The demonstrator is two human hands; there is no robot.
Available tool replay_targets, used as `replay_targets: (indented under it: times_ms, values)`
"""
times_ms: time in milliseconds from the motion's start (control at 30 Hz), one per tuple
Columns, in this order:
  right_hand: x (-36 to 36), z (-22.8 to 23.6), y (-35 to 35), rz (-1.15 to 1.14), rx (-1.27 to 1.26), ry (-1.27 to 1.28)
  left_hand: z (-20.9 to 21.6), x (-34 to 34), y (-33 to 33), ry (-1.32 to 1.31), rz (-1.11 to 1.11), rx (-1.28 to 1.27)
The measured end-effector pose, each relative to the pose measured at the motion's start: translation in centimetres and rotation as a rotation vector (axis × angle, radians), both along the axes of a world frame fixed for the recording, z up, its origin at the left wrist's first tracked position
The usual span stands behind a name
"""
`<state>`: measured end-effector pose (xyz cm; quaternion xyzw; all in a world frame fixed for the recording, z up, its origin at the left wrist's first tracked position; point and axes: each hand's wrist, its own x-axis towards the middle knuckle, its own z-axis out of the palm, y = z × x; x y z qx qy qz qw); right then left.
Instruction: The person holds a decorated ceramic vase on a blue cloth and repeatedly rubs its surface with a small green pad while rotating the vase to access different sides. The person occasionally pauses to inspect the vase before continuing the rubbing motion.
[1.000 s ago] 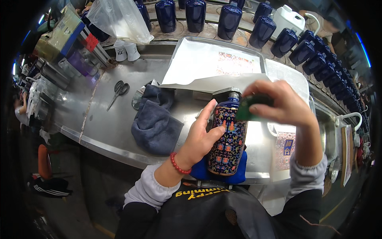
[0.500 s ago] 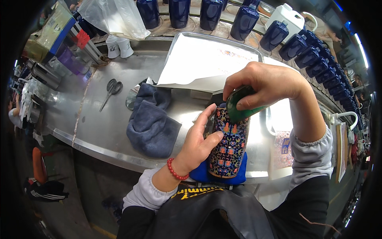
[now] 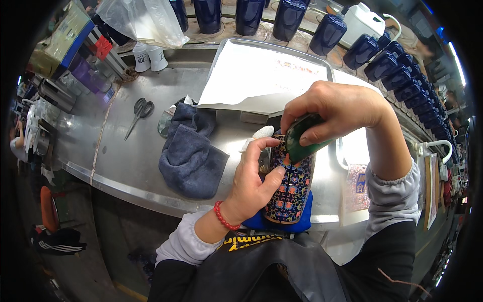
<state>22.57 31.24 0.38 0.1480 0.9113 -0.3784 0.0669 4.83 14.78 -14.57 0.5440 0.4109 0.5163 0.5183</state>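
Okay, mid-frame: right hand [image 3: 329,110] grips one green tool [image 3: 294,145], left hand [image 3: 251,183] loosely open against one patterned bottle [image 3: 288,196].

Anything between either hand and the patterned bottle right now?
Yes: the flat green tool, held in the right hand, lies between that hand and the patterned bottle. Nothing visible blocks the left hand.

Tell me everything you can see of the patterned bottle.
The patterned bottle is dark blue, glossy-looking, densely covered with colourful floral motifs. It lies base toward you, bright blue cloth beneath that end. The left hand touches its left side; a green tool in the right hand meets its upper part. The neck is hidden.
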Motion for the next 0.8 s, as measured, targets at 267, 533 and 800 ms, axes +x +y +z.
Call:
replay_targets:
  times_ms: [267,533,800]
  values:
    - [1.6,0.2,-0.4,-0.078,0.008,0.097,0.8,0.0,-0.3,0.312,0.119,0.339]
    - [2.7,-0.3,-0.7,-0.179,0.048,0.171,2.6,1.5,0.4,0.575,0.23,0.467]
    - [4.8,-0.8,-1.6,-0.28,0.112,0.264,3.5,2.1,1.3,0.739,0.242,0.499]
